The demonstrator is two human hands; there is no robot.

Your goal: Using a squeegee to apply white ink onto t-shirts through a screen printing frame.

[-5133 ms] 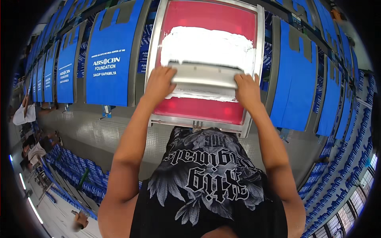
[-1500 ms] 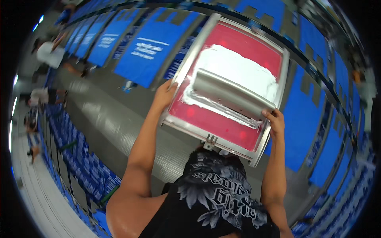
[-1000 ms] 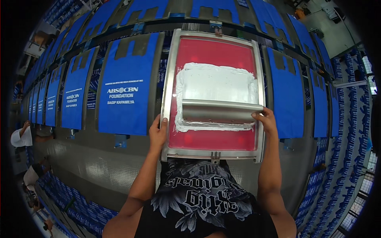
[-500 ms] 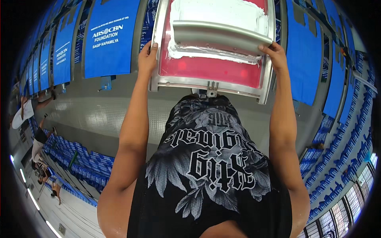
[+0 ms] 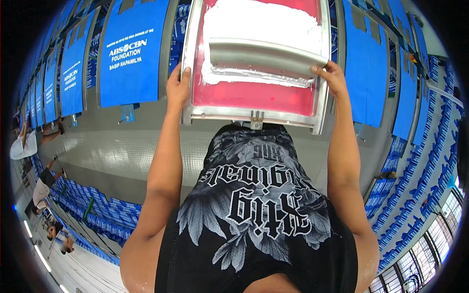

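In front of my waist is a metal-framed printing screen (image 5: 220, 117) with red mesh (image 5: 244, 97). Thick white ink (image 5: 264, 22) covers the far part of the mesh, ending in a ragged edge. A wide grey metal squeegee (image 5: 264, 56) lies across the screen, with ink along its near side. My left hand (image 5: 178, 89) is closed round the left rail of the frame. At the squeegee's right end, my right hand (image 5: 333, 79) grips it with the thumb on the near side; its other fingers are partly hidden beside the right rail. A small metal clamp (image 5: 256, 119) sits at the frame's near edge.
Blue cloth pieces (image 5: 129, 58) with white print lie flat in a row to the left, and more blue pieces (image 5: 366, 68) lie to the right. Rows of blue printed pieces (image 5: 420, 161) fill the far right. Other people (image 5: 24, 144) are at the far left.
The whole scene sits slightly lower and further left in the picture. Both hands keep their holds, and the squeegee stays at about the same place on the screen.
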